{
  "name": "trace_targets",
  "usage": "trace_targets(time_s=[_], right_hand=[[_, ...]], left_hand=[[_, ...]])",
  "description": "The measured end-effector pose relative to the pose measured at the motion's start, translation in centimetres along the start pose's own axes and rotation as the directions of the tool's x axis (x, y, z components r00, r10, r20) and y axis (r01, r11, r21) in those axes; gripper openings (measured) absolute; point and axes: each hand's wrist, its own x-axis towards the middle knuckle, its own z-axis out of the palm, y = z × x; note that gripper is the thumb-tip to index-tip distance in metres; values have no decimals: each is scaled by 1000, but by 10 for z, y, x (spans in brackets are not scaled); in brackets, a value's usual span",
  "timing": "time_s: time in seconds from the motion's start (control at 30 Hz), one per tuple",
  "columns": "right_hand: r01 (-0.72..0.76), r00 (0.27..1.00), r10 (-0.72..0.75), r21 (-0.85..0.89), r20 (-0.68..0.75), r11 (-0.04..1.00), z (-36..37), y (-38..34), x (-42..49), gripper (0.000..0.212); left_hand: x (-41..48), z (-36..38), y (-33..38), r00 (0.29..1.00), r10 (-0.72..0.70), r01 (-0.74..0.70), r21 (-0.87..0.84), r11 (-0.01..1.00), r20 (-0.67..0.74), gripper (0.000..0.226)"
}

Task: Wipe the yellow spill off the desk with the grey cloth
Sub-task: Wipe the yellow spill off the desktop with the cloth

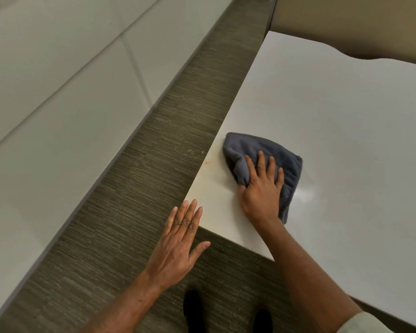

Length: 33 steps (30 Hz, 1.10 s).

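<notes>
— Now, where is the cloth?
— The grey cloth (250,150) lies crumpled on the white desk (334,116), close to the desk's left edge and towards its near corner.
— And the spill?
— A faint yellow-orange smear (208,162) shows on the desk right at that left edge, just beside the cloth and not covered by it.
— State of the right hand?
— The right hand (262,193) rests palm-down on the cloth, fingers spread and nearly straight, pressing it against the desk. A fold of cloth bunches up at the thumb side; the thumb itself is hidden.
— State of the left hand?
— The left hand (178,243) is flat, fingers straight and together, thumb out, holding nothing. Its fingertips reach the near-left corner of the desk; contact cannot be confirmed.
— Surroundings?
— Dark striped carpet (154,164) runs along the desk's left side, bordered by a pale panelled surface (58,92). Two dark shoes (192,308) stand on the carpet below the arms. A pale sleeve (365,323) shows on the right arm.
</notes>
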Motion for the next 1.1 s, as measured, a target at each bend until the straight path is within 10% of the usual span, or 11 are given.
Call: trace_targets(time_s=[0.47,0.77,1.1], right_hand=[[353,927,-349,0,137,936,10,-46,11,63],[88,993,-84,-39,82,995,3,-25,37,63],[387,904,-376,-17,202,922,6,-49,-3,63]], left_hand=[[-1,1,-2,999,30,-30,29,999,-25,76],[0,-1,-4,999,38,-38,52,998,7,74],[1,-2,-7,998,62,-63,92,994,15,75]])
